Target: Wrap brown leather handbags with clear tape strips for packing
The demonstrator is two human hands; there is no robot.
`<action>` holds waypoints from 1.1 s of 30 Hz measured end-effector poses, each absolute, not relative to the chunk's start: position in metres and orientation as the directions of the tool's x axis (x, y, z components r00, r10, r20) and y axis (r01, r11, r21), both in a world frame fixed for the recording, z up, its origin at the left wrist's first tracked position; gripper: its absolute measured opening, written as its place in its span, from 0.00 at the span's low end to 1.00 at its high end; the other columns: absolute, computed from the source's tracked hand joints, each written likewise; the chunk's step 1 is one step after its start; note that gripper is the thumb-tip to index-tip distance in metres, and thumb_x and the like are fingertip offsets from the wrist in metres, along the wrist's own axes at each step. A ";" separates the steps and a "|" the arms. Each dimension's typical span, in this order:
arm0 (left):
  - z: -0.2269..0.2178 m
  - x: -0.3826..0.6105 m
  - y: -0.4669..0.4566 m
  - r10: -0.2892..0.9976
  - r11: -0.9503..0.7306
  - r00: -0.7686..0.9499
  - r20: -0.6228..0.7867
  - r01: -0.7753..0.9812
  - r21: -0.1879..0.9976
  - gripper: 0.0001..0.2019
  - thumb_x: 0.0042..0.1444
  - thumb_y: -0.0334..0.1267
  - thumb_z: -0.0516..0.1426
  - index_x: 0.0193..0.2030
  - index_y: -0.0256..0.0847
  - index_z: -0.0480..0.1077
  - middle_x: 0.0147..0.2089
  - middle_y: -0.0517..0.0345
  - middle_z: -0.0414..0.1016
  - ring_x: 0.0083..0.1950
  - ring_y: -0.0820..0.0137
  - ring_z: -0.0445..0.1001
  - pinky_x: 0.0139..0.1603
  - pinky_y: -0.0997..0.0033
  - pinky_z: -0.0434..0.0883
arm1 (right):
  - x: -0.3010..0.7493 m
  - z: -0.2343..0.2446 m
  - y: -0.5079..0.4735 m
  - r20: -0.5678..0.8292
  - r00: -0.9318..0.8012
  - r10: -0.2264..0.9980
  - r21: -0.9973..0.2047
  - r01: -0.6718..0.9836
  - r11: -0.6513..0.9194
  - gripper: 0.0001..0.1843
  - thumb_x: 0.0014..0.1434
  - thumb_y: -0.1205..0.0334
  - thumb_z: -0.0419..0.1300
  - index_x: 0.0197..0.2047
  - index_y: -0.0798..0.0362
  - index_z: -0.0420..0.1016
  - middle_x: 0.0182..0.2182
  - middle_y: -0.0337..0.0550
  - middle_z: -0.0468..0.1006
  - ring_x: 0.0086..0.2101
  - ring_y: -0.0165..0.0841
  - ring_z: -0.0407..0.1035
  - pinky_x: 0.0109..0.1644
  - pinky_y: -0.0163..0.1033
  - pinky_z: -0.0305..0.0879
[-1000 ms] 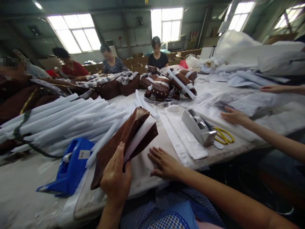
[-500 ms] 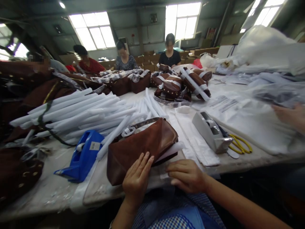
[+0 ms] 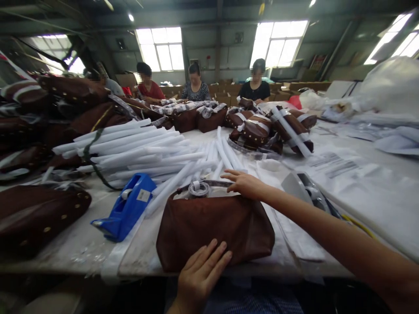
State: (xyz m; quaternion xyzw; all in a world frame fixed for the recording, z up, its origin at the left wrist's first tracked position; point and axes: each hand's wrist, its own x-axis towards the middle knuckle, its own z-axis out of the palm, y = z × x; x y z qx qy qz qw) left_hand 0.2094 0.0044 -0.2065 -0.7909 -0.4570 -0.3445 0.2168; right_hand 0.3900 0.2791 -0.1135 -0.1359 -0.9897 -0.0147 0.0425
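Note:
A brown leather handbag [image 3: 212, 226] lies near the front edge of the table, its broad side towards me. My left hand [image 3: 203, 272] rests on that side with its fingers stretched out. Over the bag's top right edge reaches my right hand [image 3: 244, 183], fingers apart and nothing held in them. A wrapped coil of strap [image 3: 198, 189] sits at the top opening, in front of the wrapped handle. Just left of the bag stands a blue tape dispenser [image 3: 129, 207]. My right forearm partly covers a grey tape dispenser [image 3: 299, 185].
Rolled white paper tubes [image 3: 131, 152] are heaped behind the blue dispenser. More brown bags [image 3: 42, 213] lie at the left and along the far side. Several people [image 3: 257, 85] sit across the table. White sheets [image 3: 353, 174] spread over the right.
The bag has been turned and now lies more squarely in front of me. My right hand has moved from its lower right side up to its top edge. The view has shifted left.

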 end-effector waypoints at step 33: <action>-0.204 0.190 0.039 0.626 -0.398 0.335 0.704 0.914 -0.081 0.21 0.70 0.26 0.46 0.65 0.45 0.66 0.63 0.61 0.74 0.63 0.69 0.73 0.57 0.68 0.74 | 0.407 -0.077 0.240 0.325 -0.794 0.513 -0.430 0.359 0.828 0.05 0.60 0.65 0.61 0.40 0.51 0.78 0.31 0.39 0.82 0.31 0.31 0.75 0.37 0.33 0.66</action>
